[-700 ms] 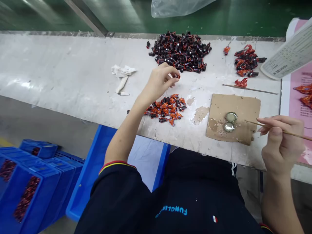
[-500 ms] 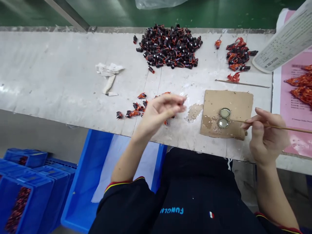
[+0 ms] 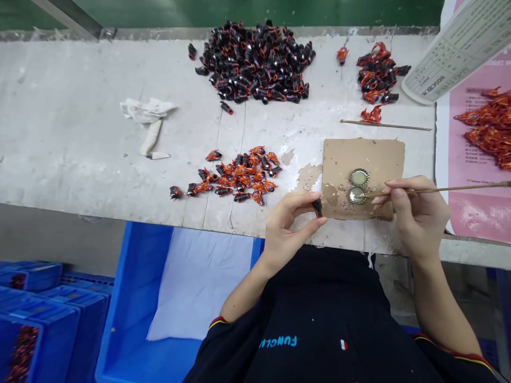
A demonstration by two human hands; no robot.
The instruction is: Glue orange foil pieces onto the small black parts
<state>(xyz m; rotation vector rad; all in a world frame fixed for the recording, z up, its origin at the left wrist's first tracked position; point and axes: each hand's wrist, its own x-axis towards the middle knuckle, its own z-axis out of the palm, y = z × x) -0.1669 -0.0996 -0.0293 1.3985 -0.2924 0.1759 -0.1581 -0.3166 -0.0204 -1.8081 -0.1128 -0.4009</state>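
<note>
Between the thumb and fingers of my left hand point(image 3: 289, 229) is a small black part with orange edges point(image 3: 318, 207), held just left of the cardboard piece point(image 3: 363, 154). My right hand point(image 3: 419, 215) pinches a thin wooden stick point(image 3: 459, 188). The stick's tip reaches the nearer bottle cap point(image 3: 356, 195), which has shiny, clear contents. A second bottle cap point(image 3: 360, 176) touches it from behind, with a pale inside. Left of my left hand lies a loose cluster of orange-and-black pieces point(image 3: 241, 173).
A heap of black parts point(image 3: 259, 64) lies at the back. A smaller pile point(image 3: 379, 74), a second stick point(image 3: 385, 125) and a white bottle point(image 3: 439, 69) are at right. Orange pieces point(image 3: 493, 127) lie on pink paper. A crumpled tissue point(image 3: 147, 114) is at left; a blue bin point(image 3: 131, 298) stands below.
My left hand has moved right and nearer to me, and the black part now shows plainly in it. The stick's tip has gone to the nearer bottle cap. The view has shifted slightly.
</note>
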